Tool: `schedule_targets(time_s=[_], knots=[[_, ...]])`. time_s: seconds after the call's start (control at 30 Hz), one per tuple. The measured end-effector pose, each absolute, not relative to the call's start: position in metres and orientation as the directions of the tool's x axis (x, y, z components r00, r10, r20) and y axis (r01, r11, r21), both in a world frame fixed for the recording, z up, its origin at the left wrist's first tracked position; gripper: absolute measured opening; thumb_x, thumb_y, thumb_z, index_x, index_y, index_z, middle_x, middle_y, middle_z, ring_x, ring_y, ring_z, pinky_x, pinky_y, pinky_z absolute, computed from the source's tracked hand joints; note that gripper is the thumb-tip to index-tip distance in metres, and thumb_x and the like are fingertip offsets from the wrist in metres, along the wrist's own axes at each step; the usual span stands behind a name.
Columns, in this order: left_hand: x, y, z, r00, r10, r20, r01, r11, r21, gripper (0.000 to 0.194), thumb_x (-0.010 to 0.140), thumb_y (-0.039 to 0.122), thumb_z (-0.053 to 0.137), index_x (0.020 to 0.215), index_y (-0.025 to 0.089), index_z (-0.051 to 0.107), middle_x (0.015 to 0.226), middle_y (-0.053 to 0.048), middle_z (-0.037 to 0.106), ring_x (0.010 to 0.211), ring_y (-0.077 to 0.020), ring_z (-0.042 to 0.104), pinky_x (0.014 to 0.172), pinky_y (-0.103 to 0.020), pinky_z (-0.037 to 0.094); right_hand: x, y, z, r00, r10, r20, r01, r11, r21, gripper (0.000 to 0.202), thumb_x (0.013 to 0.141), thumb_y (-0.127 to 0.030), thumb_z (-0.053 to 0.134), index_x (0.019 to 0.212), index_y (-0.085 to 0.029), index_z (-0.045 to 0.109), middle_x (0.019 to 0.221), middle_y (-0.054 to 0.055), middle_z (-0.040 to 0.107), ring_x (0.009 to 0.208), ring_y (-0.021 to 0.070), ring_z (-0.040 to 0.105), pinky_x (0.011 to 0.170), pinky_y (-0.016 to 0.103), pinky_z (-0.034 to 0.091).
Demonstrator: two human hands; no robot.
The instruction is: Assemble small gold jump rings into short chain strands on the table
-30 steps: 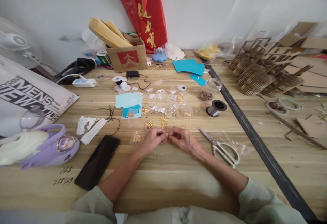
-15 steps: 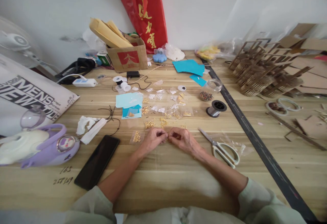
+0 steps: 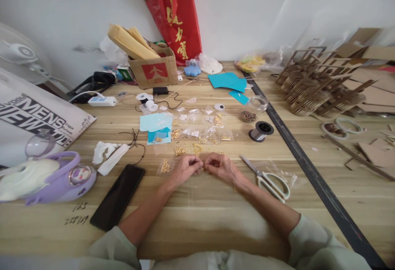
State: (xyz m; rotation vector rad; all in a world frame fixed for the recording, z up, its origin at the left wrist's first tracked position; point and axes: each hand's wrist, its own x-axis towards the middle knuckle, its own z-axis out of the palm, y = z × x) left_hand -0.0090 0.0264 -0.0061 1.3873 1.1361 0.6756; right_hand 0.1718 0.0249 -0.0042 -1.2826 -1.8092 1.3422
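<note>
My left hand (image 3: pixel 187 169) and my right hand (image 3: pixel 221 167) meet near the table's middle, thumbs and forefingers pinched almost tip to tip. A tiny gold-coloured piece shows between the fingertips; its kind is too small to make out. Thin clear thread seems to trail down from beneath my left hand. Just left of that hand lies a small bag of gold beads (image 3: pixel 166 165), and a heap of gold beads (image 3: pixel 180 151) sits behind it. To the right of my right hand, scissors (image 3: pixel 268 179) with pale handles rest on the table.
A wire spool (image 3: pixel 261 131) and a jar of dark beads (image 3: pixel 248 116) stand at right. Small bags of silver findings (image 3: pixel 190 132) and blue cards (image 3: pixel 159 134) lie beyond the hands. A black phone (image 3: pixel 117 197) is by my left forearm; woven baskets (image 3: pixel 317 85) stand far right.
Both hands stay in nearly the same place, still pinched together. The fingers have shifted only slightly, and the gold-coloured piece shows a little more clearly.
</note>
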Motion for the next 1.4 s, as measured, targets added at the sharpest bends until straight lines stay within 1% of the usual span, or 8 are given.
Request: schedule_targets(time_s=[0.17, 0.27, 0.4, 0.6, 0.8, 0.93, 1.1, 1.4], knots=[[-0.0095, 0.0271, -0.0052, 0.374, 0.9, -0.222, 0.236, 0.139, 0.962, 0.02, 0.077, 0.03, 0.062, 0.07, 0.011, 0.063, 0.06, -0.001, 0.06, 0.055, -0.0097, 0.056, 0.056, -0.02, 0.045, 0.1706, 0.0235, -0.0011, -0.415, 0.897, -0.154, 0.341, -0.004, -0.94, 0.008, 0.078, -0.022, 0.058, 0.077, -0.014, 0.06, 0.062, 0.001, 0.063, 0.052, 0.0093, 0.05, 0.047, 0.019, 0.035], [-0.0102, 0.0271, -0.0054, 0.381, 0.898, -0.221, 0.248, 0.132, 0.96, 0.021, 0.077, 0.031, 0.062, 0.071, 0.011, 0.064, 0.06, -0.002, 0.061, 0.056, -0.01, 0.056, 0.057, -0.021, 0.045, 0.17, 0.0229, -0.0014, -0.422, 0.898, -0.126, 0.338, 0.026, -0.941, 0.009, 0.079, -0.022, 0.057, 0.077, -0.014, 0.061, 0.064, 0.001, 0.063, 0.052, 0.0086, 0.049, 0.048, 0.019, 0.034], [-0.0112, 0.0274, -0.0057, 0.389, 0.898, -0.206, 0.264, 0.106, 0.959, 0.022, 0.077, 0.032, 0.062, 0.071, 0.011, 0.064, 0.06, -0.002, 0.061, 0.057, -0.0108, 0.057, 0.057, -0.021, 0.046, 0.1696, 0.0226, -0.0015, -0.418, 0.903, -0.099, 0.382, 0.075, -0.921, 0.009, 0.079, -0.021, 0.057, 0.075, -0.015, 0.061, 0.061, -0.002, 0.058, 0.051, 0.0075, 0.043, 0.049, 0.019, 0.032], [-0.0124, 0.0285, -0.0057, 0.409, 0.885, -0.221, 0.269, 0.115, 0.956, 0.024, 0.076, 0.034, 0.062, 0.069, 0.011, 0.064, 0.059, -0.003, 0.062, 0.056, -0.0116, 0.058, 0.057, -0.022, 0.047, 0.1723, 0.023, 0.0006, -0.443, 0.893, -0.078, 0.414, 0.126, -0.902, 0.01, 0.08, -0.023, 0.058, 0.075, -0.015, 0.059, 0.058, -0.004, 0.051, 0.052, 0.0075, 0.04, 0.049, 0.019, 0.03], [-0.0105, 0.0269, -0.0056, 0.398, 0.894, -0.206, 0.334, 0.067, 0.94, 0.022, 0.078, 0.031, 0.06, 0.068, 0.012, 0.064, 0.06, -0.003, 0.063, 0.058, -0.013, 0.06, 0.058, -0.023, 0.047, 0.1747, 0.0244, 0.0051, -0.48, 0.877, -0.035, 0.483, 0.231, -0.845, 0.01, 0.082, -0.019, 0.055, 0.075, -0.015, 0.061, 0.065, -0.001, 0.057, 0.057, 0.0091, 0.045, 0.054, 0.021, 0.032], [-0.0097, 0.0258, -0.0053, 0.394, 0.897, -0.2, 0.37, 0.045, 0.928, 0.018, 0.077, 0.028, 0.059, 0.068, 0.013, 0.063, 0.06, -0.002, 0.063, 0.058, -0.0128, 0.059, 0.059, -0.022, 0.046, 0.1746, 0.0243, 0.0048, -0.505, 0.863, -0.001, 0.49, 0.285, -0.824, 0.011, 0.082, -0.018, 0.054, 0.076, -0.015, 0.062, 0.071, 0.001, 0.06, 0.061, 0.0105, 0.048, 0.057, 0.022, 0.033], [-0.0095, 0.025, -0.0068, 0.39, 0.902, -0.184, 0.351, 0.039, 0.935, 0.015, 0.076, 0.026, 0.058, 0.07, 0.013, 0.063, 0.061, -0.002, 0.062, 0.058, -0.0127, 0.06, 0.058, -0.022, 0.047, 0.1746, 0.0243, 0.0029, -0.509, 0.861, 0.009, 0.468, 0.285, -0.837, 0.011, 0.082, -0.019, 0.053, 0.077, -0.016, 0.062, 0.069, 0.0, 0.059, 0.059, 0.0103, 0.046, 0.056, 0.021, 0.032], [-0.0112, 0.0261, -0.0102, 0.413, 0.89, -0.193, 0.299, 0.067, 0.952, 0.02, 0.077, 0.031, 0.06, 0.072, 0.012, 0.062, 0.062, -0.002, 0.06, 0.058, -0.0126, 0.059, 0.059, -0.023, 0.047, 0.1773, 0.026, 0.0048, -0.514, 0.858, -0.02, 0.498, 0.279, -0.821, 0.011, 0.083, -0.022, 0.052, 0.077, -0.015, 0.059, 0.063, -0.002, 0.054, 0.057, 0.0094, 0.043, 0.054, 0.021, 0.03]])
